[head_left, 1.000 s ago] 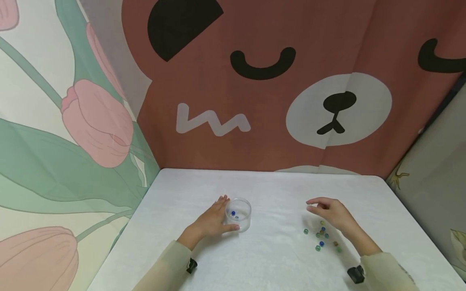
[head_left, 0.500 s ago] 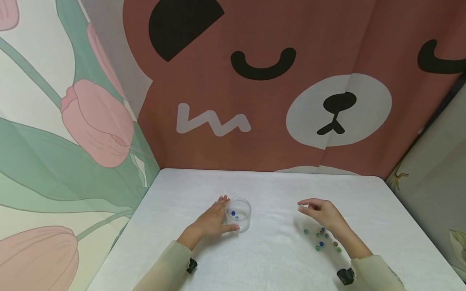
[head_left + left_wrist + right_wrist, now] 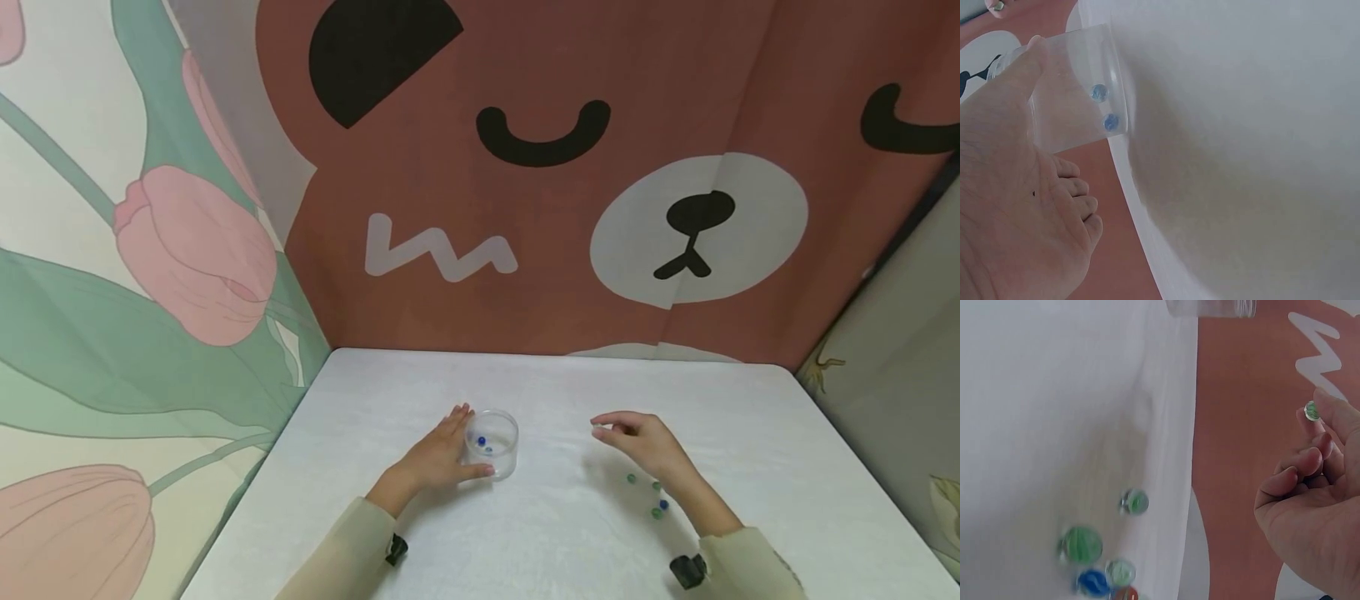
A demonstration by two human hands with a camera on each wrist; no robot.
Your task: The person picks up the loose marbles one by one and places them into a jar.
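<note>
My left hand (image 3: 435, 457) holds the side of a clear round plastic jar (image 3: 507, 463), with the thumb at the near side and the fingers behind. Inside the jar lie two blue marbles (image 3: 1110, 122); in the left wrist view one looks paler. To the right, my right hand (image 3: 647, 443) is raised above the table, apart from the jar. Its thumb and index finger pinch a green marble (image 3: 1312, 411), and its other fingers are curled. Below it, loose green marbles (image 3: 1082, 544) and a blue marble (image 3: 1093, 582) lie on the cloth.
A white cloth covers the table (image 3: 555, 542). Part of the marble cluster is hidden under the right forearm, and a reddish marble (image 3: 1125, 594) shows there. A curtain with a bear print (image 3: 555, 308) hangs behind the table's back edge.
My right hand has moved left toward the jar with the pinched marble, and its forearm now covers more of the loose marbles. The left hand and the jar have stayed put.
</note>
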